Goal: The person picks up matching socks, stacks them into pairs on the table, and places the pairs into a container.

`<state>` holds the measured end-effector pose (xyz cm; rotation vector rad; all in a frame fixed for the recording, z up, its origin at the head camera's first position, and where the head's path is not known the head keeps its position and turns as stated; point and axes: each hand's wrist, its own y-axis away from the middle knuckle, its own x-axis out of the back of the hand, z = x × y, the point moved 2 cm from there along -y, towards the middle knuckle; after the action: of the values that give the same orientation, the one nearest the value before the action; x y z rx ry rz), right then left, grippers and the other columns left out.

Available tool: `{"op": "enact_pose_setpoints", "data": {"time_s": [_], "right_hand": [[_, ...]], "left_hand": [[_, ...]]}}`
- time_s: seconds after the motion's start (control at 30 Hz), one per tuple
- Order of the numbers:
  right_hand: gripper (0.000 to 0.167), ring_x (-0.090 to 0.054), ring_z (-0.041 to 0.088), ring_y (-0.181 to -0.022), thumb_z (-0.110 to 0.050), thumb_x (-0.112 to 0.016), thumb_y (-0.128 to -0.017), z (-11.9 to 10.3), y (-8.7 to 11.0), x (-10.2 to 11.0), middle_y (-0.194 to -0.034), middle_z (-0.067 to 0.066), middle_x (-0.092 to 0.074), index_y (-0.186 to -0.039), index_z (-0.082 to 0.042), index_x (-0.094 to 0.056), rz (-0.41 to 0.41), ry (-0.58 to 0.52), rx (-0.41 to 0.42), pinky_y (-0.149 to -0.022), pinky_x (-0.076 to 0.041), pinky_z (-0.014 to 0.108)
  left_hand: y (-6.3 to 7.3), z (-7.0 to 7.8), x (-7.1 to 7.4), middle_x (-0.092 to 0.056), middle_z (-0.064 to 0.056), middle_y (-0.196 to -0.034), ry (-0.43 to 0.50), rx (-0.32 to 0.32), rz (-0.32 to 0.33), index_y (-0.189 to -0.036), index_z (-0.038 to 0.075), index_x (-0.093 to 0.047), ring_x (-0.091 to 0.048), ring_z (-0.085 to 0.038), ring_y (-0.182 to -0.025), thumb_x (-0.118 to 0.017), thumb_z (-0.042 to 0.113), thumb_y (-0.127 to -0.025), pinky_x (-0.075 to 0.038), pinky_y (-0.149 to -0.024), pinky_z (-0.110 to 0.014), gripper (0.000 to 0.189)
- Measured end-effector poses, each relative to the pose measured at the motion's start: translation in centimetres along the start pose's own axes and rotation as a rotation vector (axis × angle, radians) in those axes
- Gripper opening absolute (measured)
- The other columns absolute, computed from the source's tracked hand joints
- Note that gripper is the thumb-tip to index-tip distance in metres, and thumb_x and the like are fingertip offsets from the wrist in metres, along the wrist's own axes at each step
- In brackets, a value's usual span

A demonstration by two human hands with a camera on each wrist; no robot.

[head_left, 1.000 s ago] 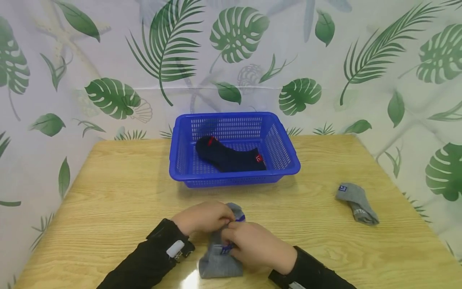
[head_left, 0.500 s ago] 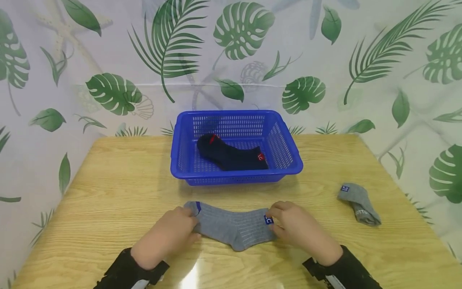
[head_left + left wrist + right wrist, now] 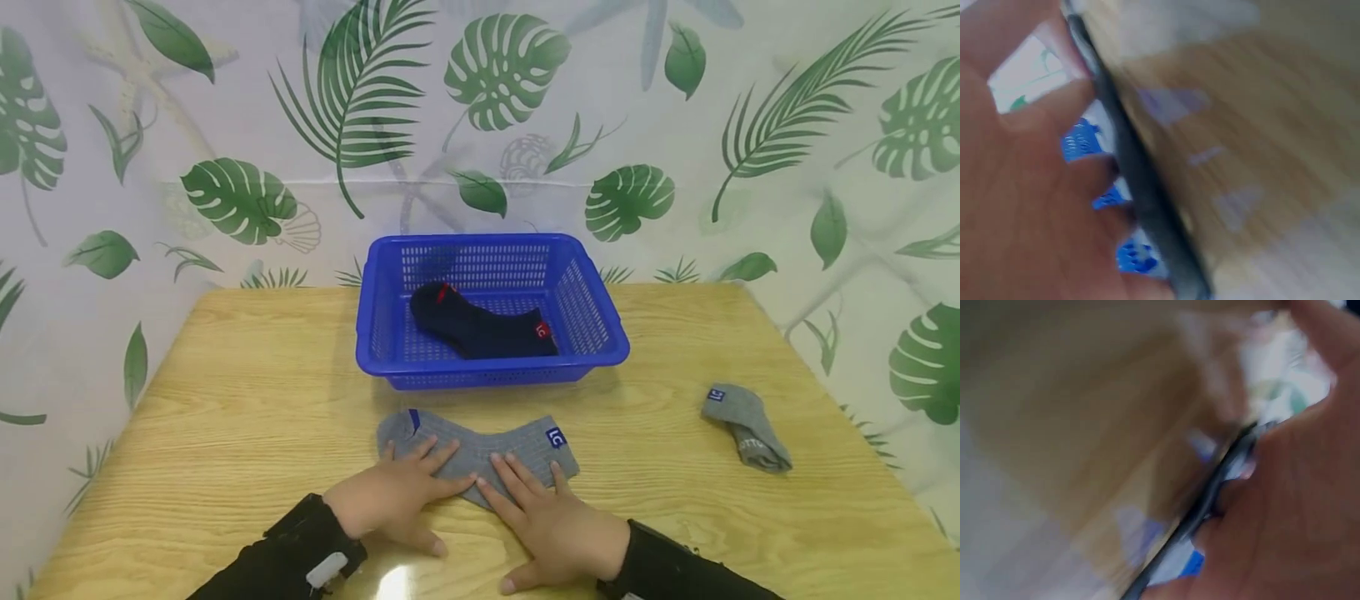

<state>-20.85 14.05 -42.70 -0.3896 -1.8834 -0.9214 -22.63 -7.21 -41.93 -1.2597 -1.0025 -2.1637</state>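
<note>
A grey sock (image 3: 480,442) lies spread sideways on the table, its toe with a blue stripe at the left and its cuff with a blue label at the right. My left hand (image 3: 397,496) rests on the toe half with fingers spread. On the cuff half lies my right hand (image 3: 551,517), fingers straight and fanned out. Both index fingertips nearly meet over the sock's middle. In the left wrist view the sock (image 3: 1141,181) shows as a dark edge under the fingers; the right wrist view, blurred, shows the sock (image 3: 1194,515) likewise.
Behind the sock stands a blue plastic basket (image 3: 491,367) holding dark socks (image 3: 480,325) with red labels. A second grey sock (image 3: 750,429), folded over, lies to the right on the wooden table (image 3: 247,400). A leaf-patterned cloth (image 3: 525,200) hangs behind.
The grey sock went from bunched between both hands to laid out flat sideways. My hands let go of its ends and moved inward onto its top, fingers spreading.
</note>
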Motion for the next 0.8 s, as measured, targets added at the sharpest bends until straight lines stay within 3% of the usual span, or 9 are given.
{"op": "enact_pose_setpoints", "data": {"time_s": [0.13, 0.27, 0.33, 0.43, 0.53, 0.7, 0.8], "right_hand": [[0.104, 0.008, 0.035, -0.147, -0.074, -0.059, -0.076, 1.8, 0.1, 0.4, -0.162, 0.014, 0.011, -0.157, -0.033, -0.009, -0.046, -0.055, 0.006, -0.109, -0.003, 0.071], [0.101, 0.010, 0.035, -0.147, -0.072, -0.060, -0.077, 2.5, 0.2, 1.2, -0.161, 0.013, 0.014, -0.156, -0.036, -0.008, -0.105, -0.097, 0.014, -0.109, -0.001, 0.070], [0.096, 0.003, 0.038, -0.147, -0.068, -0.061, -0.080, 2.8, 0.1, 1.9, -0.162, 0.016, 0.007, -0.157, -0.032, -0.015, -0.076, -0.132, 0.007, -0.109, -0.008, 0.070], [0.091, -0.003, 0.042, -0.146, -0.060, -0.064, -0.084, 3.5, -0.2, 3.1, -0.161, 0.021, -0.003, -0.156, -0.021, -0.023, 0.045, -0.160, -0.014, -0.110, -0.014, 0.068], [0.089, -0.002, 0.044, -0.146, -0.055, -0.065, -0.087, 4.7, -0.4, 3.7, -0.160, 0.024, -0.005, -0.155, -0.015, -0.025, 0.105, -0.184, -0.031, -0.110, -0.013, 0.068], [0.097, 0.009, 0.040, -0.146, -0.062, -0.062, -0.085, 6.3, -0.2, 3.0, -0.160, 0.021, 0.007, -0.157, -0.019, -0.015, -0.048, -0.179, -0.020, -0.109, -0.004, 0.071], [0.099, 0.011, 0.040, -0.146, -0.063, -0.062, -0.084, 6.7, -0.4, 2.7, -0.160, 0.022, 0.009, -0.157, -0.017, -0.014, -0.041, -0.185, 0.024, -0.108, -0.003, 0.072]], "left_hand": [[0.1, -0.8, 0.1, -0.011, -0.007, -0.162, 0.022, -0.008, -0.032, -0.150, 0.039, -0.033, -0.006, -0.040, -0.147, -0.075, 0.058, -0.073, -0.007, -0.099, -0.081, 0.089], [0.1, -0.7, 0.2, -0.010, -0.010, -0.162, 0.022, 0.003, -0.037, -0.151, 0.038, -0.032, -0.004, -0.042, -0.146, -0.073, 0.058, -0.075, -0.008, -0.097, -0.082, 0.088], [0.1, -0.5, 0.6, -0.016, -0.014, -0.161, 0.029, 0.012, -0.004, -0.150, 0.034, -0.037, -0.010, -0.043, -0.145, -0.071, 0.057, -0.080, -0.013, -0.099, -0.080, 0.081], [-0.1, -0.4, 1.5, -0.026, -0.019, -0.156, 0.025, 0.024, 0.096, -0.146, 0.023, -0.047, -0.019, -0.044, -0.143, -0.068, 0.051, -0.086, -0.019, -0.104, -0.074, 0.070], [-0.1, -0.9, 2.2, -0.031, -0.021, -0.154, 0.008, 0.055, 0.170, -0.143, 0.017, -0.051, -0.021, -0.044, -0.143, -0.067, 0.046, -0.088, -0.020, -0.108, -0.068, 0.064], [0.0, -2.5, 1.2, -0.022, -0.019, -0.158, -0.025, 0.092, 0.101, -0.148, 0.027, -0.043, -0.014, -0.045, -0.144, -0.072, 0.049, -0.083, -0.016, -0.107, -0.071, 0.075], [0.0, -3.3, 0.8, -0.017, -0.017, -0.160, -0.025, 0.093, 0.079, -0.151, 0.030, -0.037, -0.010, -0.044, -0.145, -0.072, 0.052, -0.081, -0.015, -0.107, -0.072, 0.081]]}}
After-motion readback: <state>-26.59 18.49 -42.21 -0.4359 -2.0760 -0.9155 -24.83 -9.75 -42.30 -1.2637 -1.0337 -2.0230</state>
